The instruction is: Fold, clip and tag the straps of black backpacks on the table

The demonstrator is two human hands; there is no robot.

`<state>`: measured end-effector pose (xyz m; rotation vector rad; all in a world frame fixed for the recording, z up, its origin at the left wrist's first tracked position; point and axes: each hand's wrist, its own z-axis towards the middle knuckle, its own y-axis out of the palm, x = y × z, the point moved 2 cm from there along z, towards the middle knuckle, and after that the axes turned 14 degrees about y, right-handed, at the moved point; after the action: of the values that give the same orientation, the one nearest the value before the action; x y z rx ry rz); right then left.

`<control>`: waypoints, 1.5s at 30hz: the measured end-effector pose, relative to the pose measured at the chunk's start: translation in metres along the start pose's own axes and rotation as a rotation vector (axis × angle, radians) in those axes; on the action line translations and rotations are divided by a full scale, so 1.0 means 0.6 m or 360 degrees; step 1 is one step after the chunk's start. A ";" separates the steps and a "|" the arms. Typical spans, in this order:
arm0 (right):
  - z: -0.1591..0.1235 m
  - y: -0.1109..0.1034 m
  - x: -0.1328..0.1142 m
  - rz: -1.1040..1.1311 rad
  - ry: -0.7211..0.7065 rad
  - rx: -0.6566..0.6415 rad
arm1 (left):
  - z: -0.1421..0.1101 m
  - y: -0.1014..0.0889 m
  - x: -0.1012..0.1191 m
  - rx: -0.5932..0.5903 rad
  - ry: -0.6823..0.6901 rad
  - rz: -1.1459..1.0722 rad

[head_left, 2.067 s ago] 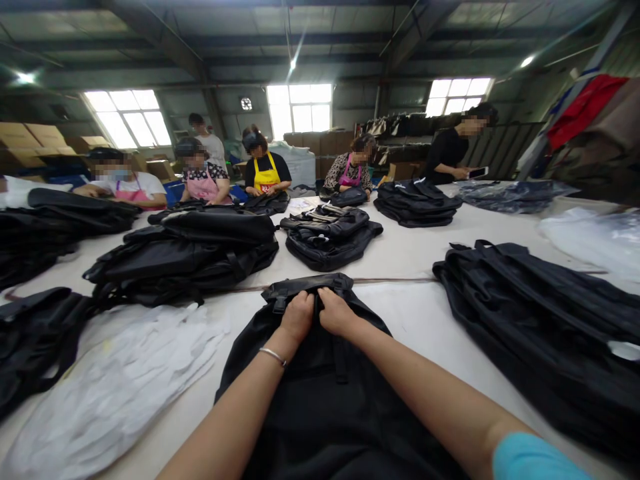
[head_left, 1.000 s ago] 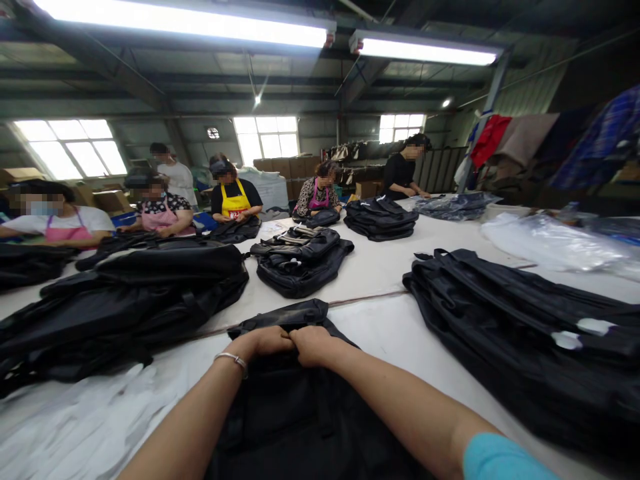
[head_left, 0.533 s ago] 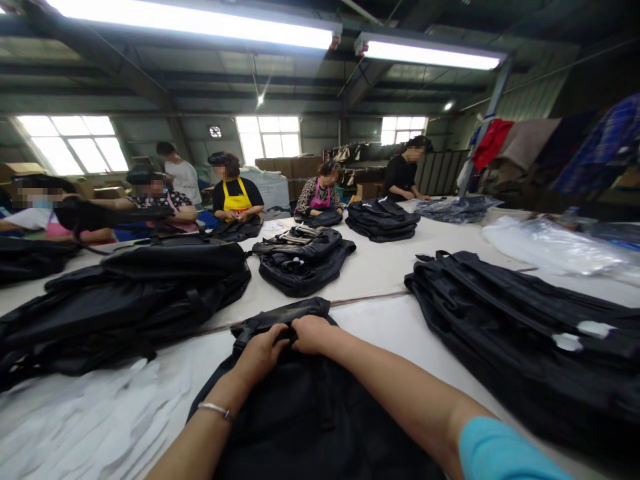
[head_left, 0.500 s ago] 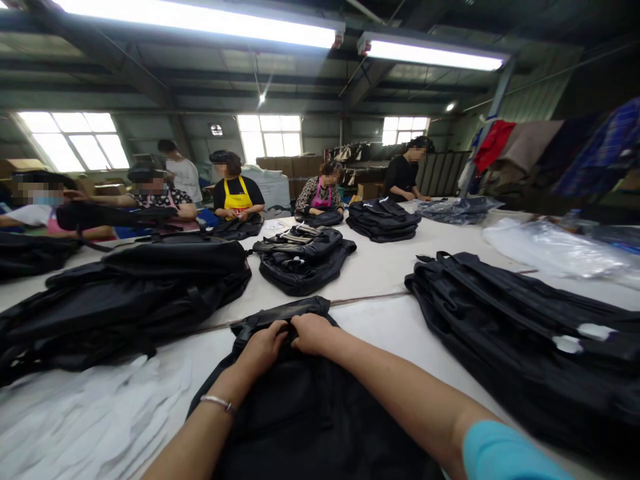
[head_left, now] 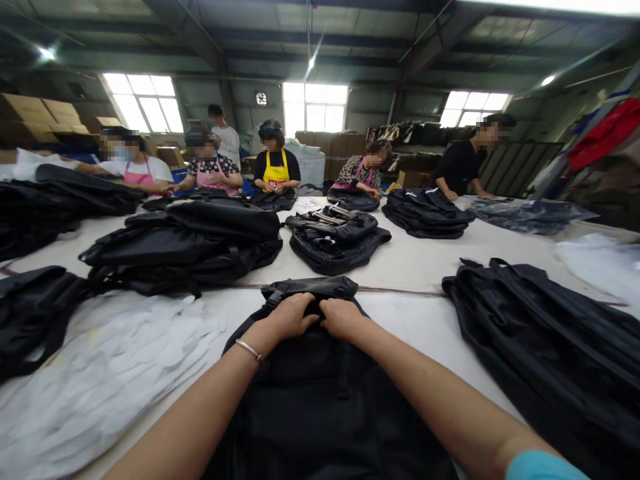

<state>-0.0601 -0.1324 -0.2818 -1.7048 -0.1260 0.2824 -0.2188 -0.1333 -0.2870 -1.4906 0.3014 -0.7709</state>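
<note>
A black backpack (head_left: 310, 407) lies flat on the white table in front of me, its top end pointing away. Both hands work close together at its upper part, below the folded top flap (head_left: 320, 288). My left hand (head_left: 290, 315) has its fingers curled over the black fabric, thumb toward the right. Close beside it, my right hand (head_left: 343, 317) is closed with its fingertips on the same fabric. A dark fold or gap shows between the two hands. What lies under the fingers is hidden.
White sheets (head_left: 135, 373) are heaped at left. Stacked black backpacks lie at right (head_left: 545, 327), mid-left (head_left: 190, 247) and centre (head_left: 337, 240). Several co-workers sit or stand along the far side, one in a yellow apron (head_left: 278, 171). Clear plastic wrapping (head_left: 535, 215) lies at the far right.
My view has turned left and tipped down, so the surroundings appear further right. Both hands stay at the backpack's top; the left thumb now shows more clearly, extended toward the right hand.
</note>
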 end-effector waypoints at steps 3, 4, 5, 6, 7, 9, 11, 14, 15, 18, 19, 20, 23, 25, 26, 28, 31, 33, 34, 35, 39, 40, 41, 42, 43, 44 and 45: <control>-0.004 -0.004 0.005 0.0042 0.0031 0.0025 | -0.016 -0.006 -0.009 -0.0039 0.0228 -0.0094; -0.005 -0.004 0.007 0.0049 0.0029 0.0025 | -0.013 -0.006 -0.014 -0.0098 0.0223 -0.0119; -0.006 -0.004 0.008 0.0056 0.0021 0.0027 | -0.008 -0.005 -0.020 -0.0187 0.0176 -0.0153; -0.007 -0.003 0.008 0.0067 0.0014 0.0038 | -0.001 -0.004 -0.025 -0.0288 0.0122 -0.0200; -0.007 -0.003 0.009 0.0084 0.0008 0.0057 | 0.008 -0.003 -0.031 -0.0388 0.0073 -0.0259; -0.006 -0.003 0.008 0.0130 0.0012 0.0120 | 0.026 -0.003 -0.040 -0.0547 0.0008 -0.0387; -0.003 -0.003 0.007 0.0165 0.0032 0.0186 | 0.040 -0.005 -0.048 -0.0636 -0.0028 -0.0487; 0.003 -0.001 0.002 0.0145 0.0096 0.0238 | 0.051 -0.005 -0.058 -0.0697 -0.0093 -0.0552; 0.004 0.001 0.001 0.0124 0.0126 0.0246 | 0.053 -0.005 -0.061 -0.0704 -0.0111 -0.0555; 0.002 0.008 -0.001 0.0117 0.0164 0.0260 | 0.054 -0.001 -0.065 -0.0684 -0.0121 -0.0538; -0.001 0.010 -0.001 0.0163 0.0111 0.0273 | 0.054 0.000 -0.066 -0.0667 -0.0111 -0.0528; -0.005 0.011 0.001 0.0238 0.0018 0.0299 | 0.054 0.002 -0.066 -0.0645 -0.0093 -0.0520; -0.015 0.007 0.025 0.0569 -0.0251 0.0511 | 0.052 0.011 -0.068 -0.0556 -0.0021 -0.0505; -0.012 0.003 0.062 0.0759 -0.0188 0.0696 | 0.052 0.021 -0.069 -0.0441 -0.0020 -0.0460; -0.007 0.004 0.085 0.0822 -0.0080 0.0755 | 0.052 0.026 -0.070 -0.0359 -0.0045 -0.0413; 0.007 0.010 0.134 0.0886 0.0196 0.0767 | 0.052 0.034 -0.070 -0.0172 -0.0134 -0.0285; 0.029 0.031 0.195 0.0891 0.0487 0.0686 | 0.054 0.043 -0.064 0.0047 -0.0259 -0.0098; 0.039 0.049 0.216 0.0885 0.0547 0.0663 | 0.055 0.046 -0.058 0.0130 -0.0302 -0.0009; 0.043 0.057 0.221 0.0889 0.0551 0.0656 | 0.055 0.047 -0.055 0.0156 -0.0312 0.0022; 0.047 0.066 0.223 0.0896 0.0553 0.0647 | 0.056 0.048 -0.053 0.0172 -0.0317 0.0043; 0.068 0.089 0.219 0.0939 0.0555 0.0593 | 0.057 0.048 -0.055 0.0138 -0.0314 0.0034; 0.074 0.092 0.218 0.0951 0.0555 0.0572 | 0.057 0.048 -0.058 0.0113 -0.0307 0.0015; 0.079 0.093 0.217 0.0961 0.0551 0.0547 | 0.057 0.046 -0.061 0.0087 -0.0298 -0.0007; 0.084 0.093 0.217 0.0968 0.0540 0.0515 | 0.057 0.045 -0.065 0.0062 -0.0288 -0.0031; 0.086 0.092 0.218 0.0973 0.0523 0.0477 | 0.059 0.044 -0.069 0.0043 -0.0282 -0.0052; 0.087 0.090 0.217 0.0973 0.0499 0.0435 | 0.061 0.043 -0.071 0.0031 -0.0288 -0.0065; 0.086 0.088 0.217 0.0970 0.0470 0.0390 | 0.064 0.043 -0.073 0.0027 -0.0311 -0.0065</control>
<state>0.0478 -0.0596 -0.3552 -1.4856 0.6324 0.4687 -0.2200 -0.0790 -0.3197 -1.5464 0.1173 -0.6522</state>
